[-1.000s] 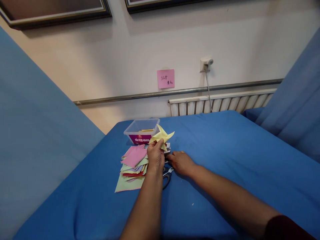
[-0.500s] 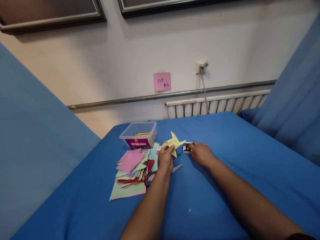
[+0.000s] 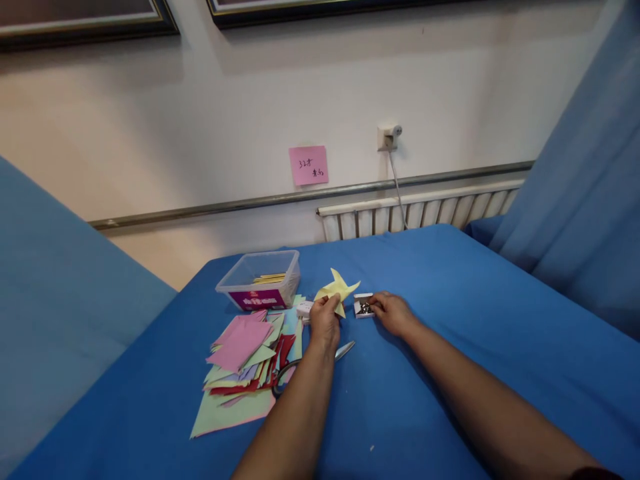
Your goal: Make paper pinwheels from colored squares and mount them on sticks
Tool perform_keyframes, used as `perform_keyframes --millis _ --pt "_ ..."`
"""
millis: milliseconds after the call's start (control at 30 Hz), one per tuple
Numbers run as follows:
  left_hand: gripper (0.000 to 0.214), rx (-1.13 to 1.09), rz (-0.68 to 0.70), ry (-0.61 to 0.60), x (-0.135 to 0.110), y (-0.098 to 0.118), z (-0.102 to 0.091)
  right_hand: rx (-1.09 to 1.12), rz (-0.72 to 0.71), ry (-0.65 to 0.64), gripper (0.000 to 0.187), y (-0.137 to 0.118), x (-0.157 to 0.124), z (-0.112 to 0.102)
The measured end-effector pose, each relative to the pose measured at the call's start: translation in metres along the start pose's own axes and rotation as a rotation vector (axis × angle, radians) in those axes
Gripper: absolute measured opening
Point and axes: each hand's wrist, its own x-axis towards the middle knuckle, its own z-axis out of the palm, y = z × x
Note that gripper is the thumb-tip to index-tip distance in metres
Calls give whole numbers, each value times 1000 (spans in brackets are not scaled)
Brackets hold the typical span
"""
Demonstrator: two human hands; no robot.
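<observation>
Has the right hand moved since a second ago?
Yes. The right hand has shifted rightward, away from the clear plastic tub and the scissors, and now touches the small white box; the left hand holds the yellow pinwheel.

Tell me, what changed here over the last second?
The right hand moved from beside the scissors further right and now touches the small white box. The left hand still holds the yellow paper pinwheel; the paper pile stayed put.
</observation>
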Motion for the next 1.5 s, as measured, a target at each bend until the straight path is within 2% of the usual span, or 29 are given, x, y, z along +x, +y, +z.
perform_keyframes --millis 233,400,600,767,933,1200,1500 --pt "21 -51 121 44 -6 29 2 143 -172 -25 14 -28 -13 12" --pt "24 -97 189 71 -12 52 -7 141 -217 -84 13 -61 -17 30" --pt "26 -143 173 62 -12 56 -15 -100 -166 -174 20 -107 -15 42" --pt "22 -135 170 32 -13 53 -17 -199 -112 -174 25 -128 -8 43" --pt "21 -130 174 28 -12 52 -20 -215 -109 -142 26 -132 -7 46" --pt "22 -149 164 52 -11 55 -19 -157 -148 -83 27 -122 -12 55" --pt "25 -173 161 103 -7 57 -22 177 -115 -9 10 -102 -2 70"
